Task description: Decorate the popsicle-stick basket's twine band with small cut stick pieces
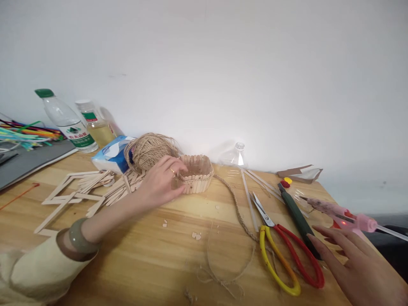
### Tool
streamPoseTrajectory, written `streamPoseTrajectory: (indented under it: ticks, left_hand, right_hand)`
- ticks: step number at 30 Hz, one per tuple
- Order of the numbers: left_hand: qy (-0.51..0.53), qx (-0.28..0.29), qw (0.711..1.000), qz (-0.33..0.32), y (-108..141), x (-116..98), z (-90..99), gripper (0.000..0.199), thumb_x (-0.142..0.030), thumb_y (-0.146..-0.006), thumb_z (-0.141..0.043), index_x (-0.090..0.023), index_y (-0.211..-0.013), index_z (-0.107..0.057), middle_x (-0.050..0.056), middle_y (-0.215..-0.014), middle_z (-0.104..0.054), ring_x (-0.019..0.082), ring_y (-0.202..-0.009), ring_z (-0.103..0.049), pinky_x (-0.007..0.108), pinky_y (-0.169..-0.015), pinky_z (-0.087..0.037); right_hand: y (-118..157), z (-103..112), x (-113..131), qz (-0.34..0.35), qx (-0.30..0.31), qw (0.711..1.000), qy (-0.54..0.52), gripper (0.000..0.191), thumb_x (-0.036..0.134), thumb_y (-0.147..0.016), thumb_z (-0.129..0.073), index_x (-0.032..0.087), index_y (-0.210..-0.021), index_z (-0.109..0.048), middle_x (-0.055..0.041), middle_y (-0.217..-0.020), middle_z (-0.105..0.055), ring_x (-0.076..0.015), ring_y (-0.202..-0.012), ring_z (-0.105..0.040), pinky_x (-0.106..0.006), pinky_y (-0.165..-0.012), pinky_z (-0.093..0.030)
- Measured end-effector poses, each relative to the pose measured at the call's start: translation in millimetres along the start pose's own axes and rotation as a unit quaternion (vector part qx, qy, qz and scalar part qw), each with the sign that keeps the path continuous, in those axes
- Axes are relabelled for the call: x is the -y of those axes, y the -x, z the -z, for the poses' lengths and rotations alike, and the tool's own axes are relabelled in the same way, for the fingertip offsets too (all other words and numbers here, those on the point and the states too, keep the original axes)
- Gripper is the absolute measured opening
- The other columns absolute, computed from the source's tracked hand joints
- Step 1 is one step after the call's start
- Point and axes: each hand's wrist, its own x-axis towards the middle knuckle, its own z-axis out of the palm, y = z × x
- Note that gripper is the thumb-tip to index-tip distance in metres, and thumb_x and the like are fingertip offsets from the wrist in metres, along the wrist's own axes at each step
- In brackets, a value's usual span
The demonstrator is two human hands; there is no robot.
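Observation:
Near the middle of the table stands a small basket (199, 180) of wooden craft sticks, with a twine band around it. My left hand (167, 178) is at its left end, fingers at the rim and thumb lower at the front, gripping it lightly. A braided twine cord (234, 199) runs from the basket's right side toward the scissors (270, 227), which have one yellow and one red handle. At the lower right, my right hand (360, 263) is open with fingers stretched out, close to a dark green tool handle (298, 219) and the pink glue gun (341, 214).
Behind my left hand sit a twine ball (151, 151) and a tissue pack (111, 155). Loose craft sticks (95, 187) lie left, with two bottles (72, 127) behind. A cut clear bottle top (239, 155) and clear strips (250, 199) lie right of the basket.

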Motion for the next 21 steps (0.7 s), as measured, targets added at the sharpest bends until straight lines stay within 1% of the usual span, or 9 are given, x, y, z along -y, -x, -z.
streamPoseTrajectory:
  ticks: [2, 3, 5, 9, 13, 16, 18, 20, 21]
  left_hand:
    - [-0.021, -0.023, 0.999, -0.014, 9.9, -1.6, -7.8, 0.009, -0.025, -0.081, -0.054, -0.018, -0.082, -0.059, 0.008, -0.084, -0.065, 0.021, -0.083, -0.053, 0.034, -0.073, -0.042]
    - [-0.027, -0.02, 0.999, -0.024, 14.2, -2.4, -12.5, 0.01, -0.026, -0.082, -0.053, -0.019, -0.077, -0.06, 0.006, -0.079, -0.065, 0.02, -0.077, -0.053, 0.032, -0.069, -0.041]
    - [-0.041, -0.019, 0.998, -0.032, 20.3, -3.4, -21.9, 0.014, -0.028, -0.083, -0.053, -0.022, -0.076, -0.062, 0.005, -0.073, -0.065, 0.019, -0.07, -0.052, 0.031, -0.063, -0.037]
    - [-0.061, -0.031, 0.997, -0.019, 22.0, -1.8, -34.5, 0.017, -0.033, -0.084, -0.053, -0.023, -0.077, -0.064, 0.006, -0.072, -0.064, 0.021, -0.07, -0.052, 0.033, -0.06, -0.033]
    - [-0.058, -0.039, 0.998, -0.011, 21.0, 4.4, -40.1, 0.015, -0.032, -0.084, -0.053, -0.023, -0.078, -0.064, 0.006, -0.074, -0.065, 0.021, -0.071, -0.054, 0.034, -0.06, -0.036]
    - [-0.04, -0.042, 0.998, -0.01, 21.8, 10.6, -42.8, 0.011, -0.03, -0.084, -0.054, -0.025, -0.083, -0.064, 0.006, -0.083, -0.067, 0.022, -0.079, -0.057, 0.037, -0.069, -0.041]
    - [-0.026, -0.044, 0.999, -0.008, 20.8, 13.9, -42.3, 0.012, -0.03, -0.082, -0.056, -0.024, -0.089, -0.063, 0.008, -0.096, -0.067, 0.025, -0.095, -0.057, 0.043, -0.084, -0.041]
    - [-0.009, -0.039, 0.999, -0.003, 17.3, 15.3, -39.1, 0.019, -0.03, -0.08, -0.058, -0.022, -0.097, -0.061, 0.01, -0.109, -0.065, 0.028, -0.112, -0.049, 0.049, -0.099, -0.03]
    - [0.0, -0.033, 0.999, 0.0, 14.6, 15.2, -36.6, 0.022, -0.029, -0.08, -0.057, -0.021, -0.1, -0.06, 0.01, -0.112, -0.064, 0.029, -0.118, -0.046, 0.052, -0.104, -0.024]
  right_hand:
    - [0.4, -3.6, -1.4, 0.025, 0.007, 0.998, 0.054, 0.061, 0.065, -0.084, -0.026, 0.016, -0.089, -0.061, -0.0153, -0.087, -0.064, -0.0364, -0.087, -0.06, -0.05, -0.07, -0.046]
    - [0.5, -4.9, -0.9, 0.038, 0.013, 0.997, 0.073, 0.065, 0.066, -0.085, -0.021, 0.014, -0.09, -0.06, -0.0164, -0.088, -0.063, -0.0368, -0.088, -0.059, -0.051, -0.072, -0.046]
    - [1.0, -5.9, 2.0, 0.047, 0.009, 0.995, 0.086, 0.067, 0.065, -0.087, -0.017, 0.013, -0.093, -0.059, -0.0167, -0.09, -0.063, -0.0359, -0.09, -0.059, -0.05, -0.075, -0.046]
    - [1.8, -3.8, 8.4, 0.061, 0.007, 0.995, 0.076, 0.065, 0.064, -0.088, -0.02, 0.012, -0.099, -0.057, -0.0161, -0.094, -0.063, -0.0334, -0.094, -0.059, -0.048, -0.079, -0.047]
    - [-0.1, -2.9, 10.9, 0.041, 0.007, 0.997, 0.058, 0.061, 0.063, -0.088, -0.024, 0.014, -0.101, -0.058, -0.0146, -0.096, -0.062, -0.0313, -0.094, -0.059, -0.046, -0.08, -0.047]
    - [-2.9, -3.3, 13.7, 0.052, -0.007, 0.998, 0.032, 0.056, 0.06, -0.089, -0.028, 0.014, -0.1, -0.058, -0.0136, -0.095, -0.063, -0.0299, -0.093, -0.059, -0.045, -0.082, -0.046]
    - [-4.7, -2.2, 17.9, 0.059, -0.015, 0.998, 0.03, 0.053, 0.058, -0.089, -0.03, 0.014, -0.098, -0.059, -0.0132, -0.095, -0.064, -0.0299, -0.093, -0.058, -0.046, -0.082, -0.046]
    - [-6.7, 0.8, 24.6, 0.058, -0.018, 0.998, 0.036, 0.051, 0.057, -0.089, -0.03, 0.016, -0.096, -0.06, -0.0123, -0.095, -0.064, -0.0289, -0.091, -0.059, -0.044, -0.078, -0.048]
    - [-7.9, 3.0, 29.1, 0.06, -0.021, 0.997, 0.034, 0.051, 0.056, -0.09, -0.03, 0.016, -0.096, -0.06, -0.0119, -0.095, -0.063, -0.0283, -0.09, -0.059, -0.043, -0.075, -0.048]
